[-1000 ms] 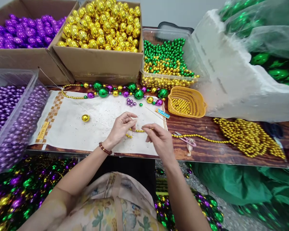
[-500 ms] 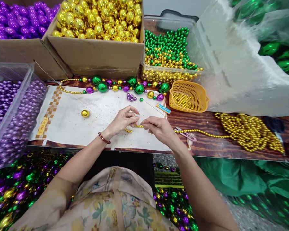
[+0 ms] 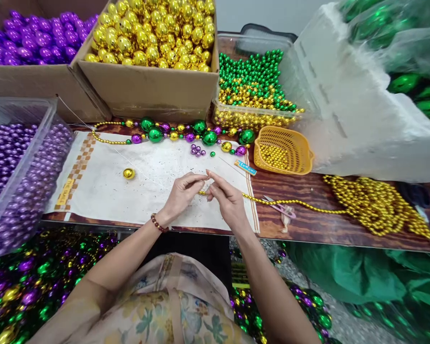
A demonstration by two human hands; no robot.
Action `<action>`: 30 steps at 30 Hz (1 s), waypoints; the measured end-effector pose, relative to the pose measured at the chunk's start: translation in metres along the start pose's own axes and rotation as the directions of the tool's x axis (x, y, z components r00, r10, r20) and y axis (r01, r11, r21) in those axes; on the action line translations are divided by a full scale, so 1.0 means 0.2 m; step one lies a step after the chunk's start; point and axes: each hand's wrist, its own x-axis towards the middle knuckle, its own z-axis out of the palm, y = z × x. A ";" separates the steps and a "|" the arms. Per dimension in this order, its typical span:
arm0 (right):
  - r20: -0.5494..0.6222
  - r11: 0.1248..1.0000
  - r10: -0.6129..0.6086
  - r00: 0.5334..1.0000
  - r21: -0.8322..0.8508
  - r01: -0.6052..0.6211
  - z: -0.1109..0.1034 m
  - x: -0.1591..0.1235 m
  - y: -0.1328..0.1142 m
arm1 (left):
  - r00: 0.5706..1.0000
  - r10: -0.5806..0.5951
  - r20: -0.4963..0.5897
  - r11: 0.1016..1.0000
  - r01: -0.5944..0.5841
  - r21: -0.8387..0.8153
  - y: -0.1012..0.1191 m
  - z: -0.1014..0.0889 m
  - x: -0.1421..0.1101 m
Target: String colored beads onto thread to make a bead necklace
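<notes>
My left hand (image 3: 184, 195) and my right hand (image 3: 228, 197) meet over the white cloth (image 3: 103, 196), fingertips nearly touching. The thumb and fingers of each are pinched together. A strand of small gold beads (image 3: 297, 202) runs from between the hands, under my right hand, to the gold bead pile (image 3: 380, 203) on the right. A few of its beads show between my fingers; the exact grip at the fingertips is too small to make out. Beyond lie small purple beads (image 3: 198, 151), a green bead (image 3: 212, 154) and a thin needle-like line (image 3: 231, 165).
A finished-looking bead string (image 3: 154, 134) lies along the back. One large gold bead (image 3: 129, 173) rests on the cloth. Around stand an orange basket (image 3: 303, 165), a clear purple-bead bin (image 3: 46, 114), a gold-bead carton (image 3: 146, 88) and pink-handled scissors (image 3: 283, 209).
My right hand has shifted left against my left fingertips, its fingers now pointing up. The loose gold bead end below my left hand is out of sight. The view has tilted slightly.
</notes>
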 end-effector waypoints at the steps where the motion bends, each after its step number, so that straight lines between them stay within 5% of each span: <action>1: 0.023 0.993 -0.033 0.999 -0.111 0.035 -0.01 0.00 0.00 | 1.000 0.015 -0.009 0.999 -0.014 0.029 0.00 0.00 0.00; 4: 0.106 0.916 -0.130 0.986 -0.368 0.160 -0.03 0.00 0.01 | 1.000 0.007 -0.011 0.997 -0.006 0.082 -0.01 -0.01 0.02; 7: 0.210 0.740 -0.173 0.962 -0.617 0.267 -0.05 0.01 0.00 | 1.000 -0.010 -0.011 0.993 0.011 0.113 -0.01 -0.01 0.03; 12: 0.273 0.332 0.026 0.962 -0.910 0.249 -0.03 0.07 -0.08 | 1.000 0.001 0.001 0.968 -0.001 0.251 0.05 -0.02 0.04; 16: 0.242 0.218 0.105 0.965 -0.952 0.215 0.01 0.14 -0.12 | 1.000 -0.009 -0.016 0.946 0.014 0.323 0.08 -0.02 0.06; 19: 0.252 0.305 -0.025 0.967 -0.920 0.247 0.01 0.17 -0.08 | 0.998 -0.065 -0.025 0.963 0.070 0.259 0.08 -0.04 0.08; 23: 0.223 0.666 -0.250 0.942 -0.667 0.334 -0.01 0.17 0.00 | 0.986 -0.167 -0.024 0.986 0.167 -0.005 0.07 -0.06 0.09; 26: 0.060 0.924 -0.184 0.981 -0.329 0.193 0.01 0.16 0.03 | 0.991 -0.128 -0.035 0.992 0.127 -0.015 0.06 -0.06 0.07; 30: -0.145 1.000 -0.018 0.989 0.020 0.021 0.09 0.15 0.04 | 0.995 -0.086 -0.059 0.996 0.086 0.006 0.06 -0.03 0.04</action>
